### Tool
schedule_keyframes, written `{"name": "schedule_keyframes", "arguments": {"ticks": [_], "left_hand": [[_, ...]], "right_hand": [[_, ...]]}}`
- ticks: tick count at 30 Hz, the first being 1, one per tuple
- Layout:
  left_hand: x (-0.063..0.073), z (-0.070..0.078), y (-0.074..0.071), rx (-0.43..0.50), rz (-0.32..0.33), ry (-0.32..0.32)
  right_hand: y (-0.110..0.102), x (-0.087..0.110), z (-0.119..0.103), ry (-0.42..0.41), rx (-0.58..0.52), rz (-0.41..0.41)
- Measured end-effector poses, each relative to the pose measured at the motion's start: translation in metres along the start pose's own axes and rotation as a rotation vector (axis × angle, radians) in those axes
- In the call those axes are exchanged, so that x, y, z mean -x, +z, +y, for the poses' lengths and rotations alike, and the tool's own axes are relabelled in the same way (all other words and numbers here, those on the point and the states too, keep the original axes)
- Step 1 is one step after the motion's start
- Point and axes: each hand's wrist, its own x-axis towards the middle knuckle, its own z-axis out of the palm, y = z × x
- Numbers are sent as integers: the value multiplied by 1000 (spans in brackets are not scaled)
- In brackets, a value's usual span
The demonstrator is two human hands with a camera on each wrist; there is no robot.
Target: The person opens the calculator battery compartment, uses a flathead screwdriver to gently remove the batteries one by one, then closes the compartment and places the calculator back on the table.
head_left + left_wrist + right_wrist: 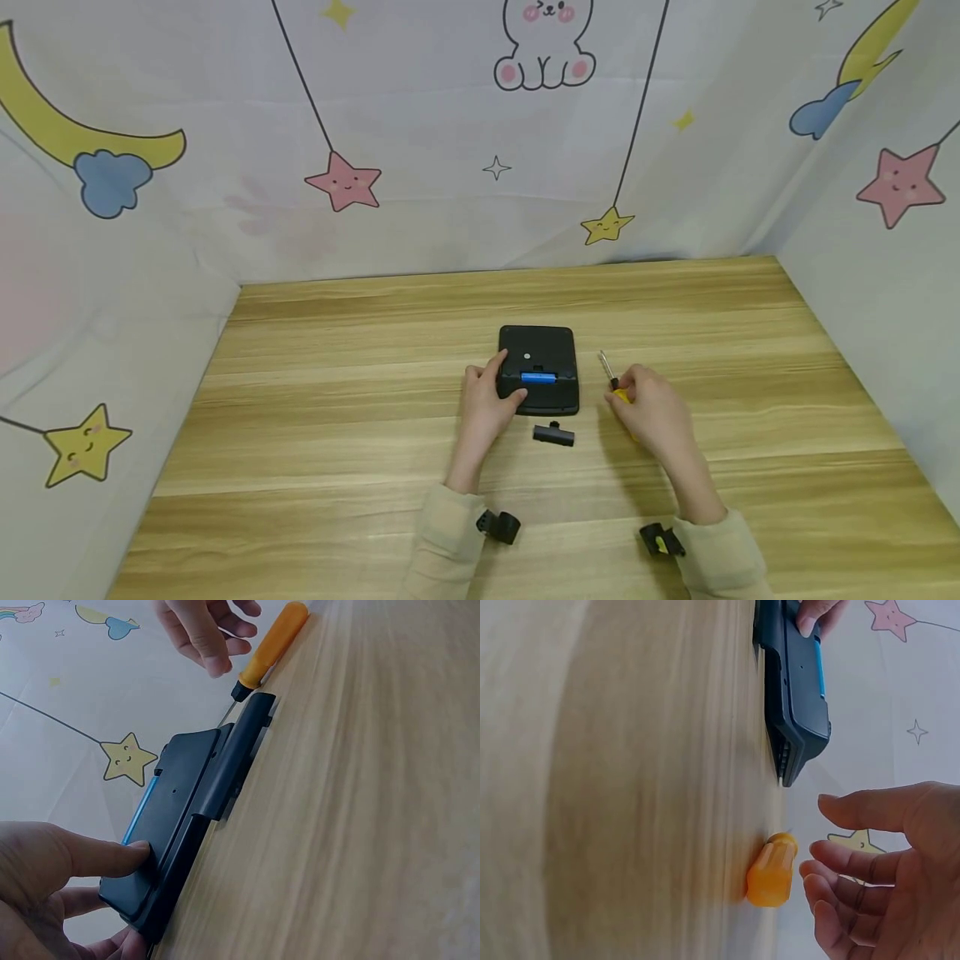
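Note:
A black calculator (551, 346) lies face down with its battery slot uncovered, and a blue battery (538, 378) shows inside. My left hand (486, 407) grips its left side, thumb on the back panel (139, 859) and other fingers around the edge. Just in front lies the small dark battery cover (553, 436). To the right rests a screwdriver (771, 877) with an orange-yellow handle, its metal shaft pointing away. Over that handle hovers my right hand (660, 414); in the right wrist view its loosely bent fingers (855, 862) are apart from the handle and hold nothing.
The wood-grain table (337, 400) carries these things. White cloth (435, 225) printed with stars and moons hangs along its back and both sides. Black camera mounts (504, 527) sit at both wrists, beside the light sleeves (448, 533).

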Motion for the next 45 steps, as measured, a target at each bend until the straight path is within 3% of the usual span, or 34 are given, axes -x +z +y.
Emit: {"name": "schedule_keyframes", "arguments": {"ticks": [14, 45], "left_hand": [[-1, 2, -1, -10, 4, 10], [1, 1, -1, -4, -1, 6]], "right_hand": [[1, -2, 8, 80, 43, -65], [5, -13, 9, 75, 124, -194]]}}
